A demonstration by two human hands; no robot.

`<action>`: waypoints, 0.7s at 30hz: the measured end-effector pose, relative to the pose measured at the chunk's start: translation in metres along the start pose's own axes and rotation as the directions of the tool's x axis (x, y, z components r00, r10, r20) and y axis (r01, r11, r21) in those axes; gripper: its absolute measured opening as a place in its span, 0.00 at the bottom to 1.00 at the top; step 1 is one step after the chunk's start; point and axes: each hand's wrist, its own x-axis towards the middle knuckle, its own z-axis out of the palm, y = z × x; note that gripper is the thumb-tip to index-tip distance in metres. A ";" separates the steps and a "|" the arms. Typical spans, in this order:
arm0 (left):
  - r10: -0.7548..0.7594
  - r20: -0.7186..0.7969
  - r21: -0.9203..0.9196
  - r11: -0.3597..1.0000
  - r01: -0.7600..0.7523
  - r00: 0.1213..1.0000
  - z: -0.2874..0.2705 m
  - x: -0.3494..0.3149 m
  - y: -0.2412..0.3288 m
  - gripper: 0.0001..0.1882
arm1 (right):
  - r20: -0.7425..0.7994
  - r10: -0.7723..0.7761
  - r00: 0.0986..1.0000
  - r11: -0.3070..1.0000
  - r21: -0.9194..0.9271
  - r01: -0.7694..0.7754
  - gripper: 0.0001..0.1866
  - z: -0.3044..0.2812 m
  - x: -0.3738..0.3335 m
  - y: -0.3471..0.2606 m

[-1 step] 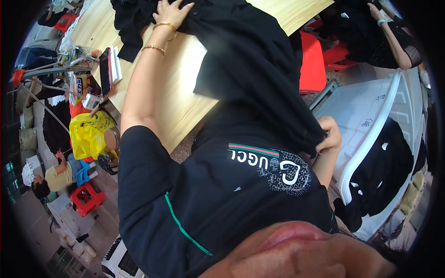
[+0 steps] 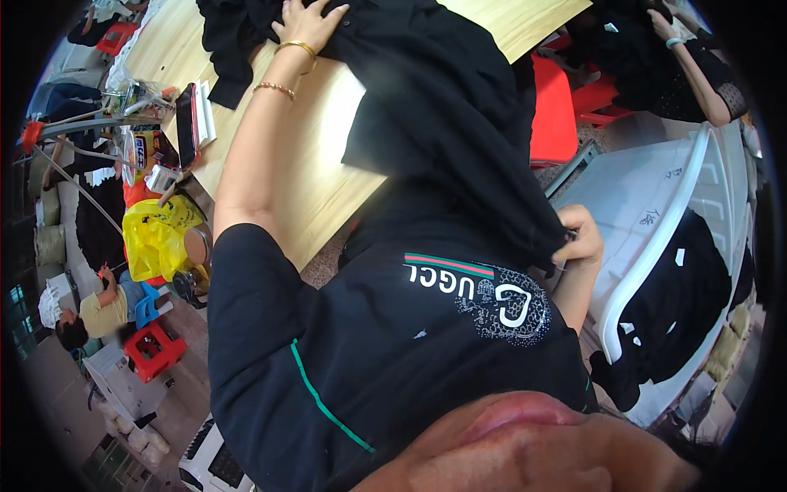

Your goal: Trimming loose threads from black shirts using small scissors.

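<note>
A black garment (image 2: 443,90) with a small button near its upper part lies across the table and drapes over the near edge toward my lap. My left hand (image 2: 305,23) rests palm down on it at the far side, fingers spread. On the right, my right hand (image 2: 580,238) has its fingers closed at the garment's hanging edge. Something small and dark shows between those fingers, too little of it to name. Part of the cloth is lost against my black shirt.
The pale wooden table (image 2: 316,176) has a red-edged phone-like device (image 2: 188,127) at its left. A yellow plastic bag (image 2: 160,238) sits beyond. At right stand a red stool (image 2: 553,111) and a white plastic bin (image 2: 623,316) with black cloth. Another person's arm (image 2: 697,78) is at far right.
My left hand has shifted very slightly right. My right hand has turned a little at the garment's edge, and the cloth there hangs slightly differently.
</note>
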 end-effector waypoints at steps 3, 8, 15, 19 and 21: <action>0.153 -0.037 0.149 0.978 -0.146 0.988 -0.043 -0.031 0.038 0.24 | -0.018 0.270 0.963 0.927 -0.267 -0.265 0.17 0.019 0.026 -0.024; 0.221 0.105 -0.253 0.949 -0.189 0.970 -0.060 -0.050 0.057 0.20 | -0.176 0.346 0.922 0.766 -0.514 -0.386 0.16 0.028 0.050 -0.014; -0.034 0.085 -0.457 0.887 0.070 0.996 -0.081 -0.091 0.070 0.17 | -0.456 0.262 0.850 0.587 -0.624 -0.516 0.19 0.012 0.042 -0.009; -0.250 0.080 -0.655 0.717 0.240 0.965 -0.041 -0.085 0.030 0.14 | -0.476 0.325 0.817 0.536 -0.619 -0.574 0.18 0.016 0.053 -0.020; -0.345 0.231 -0.825 0.426 0.371 0.910 -0.011 -0.081 0.003 0.12 | -0.505 0.306 0.808 0.506 -0.633 -0.587 0.18 0.017 0.057 -0.017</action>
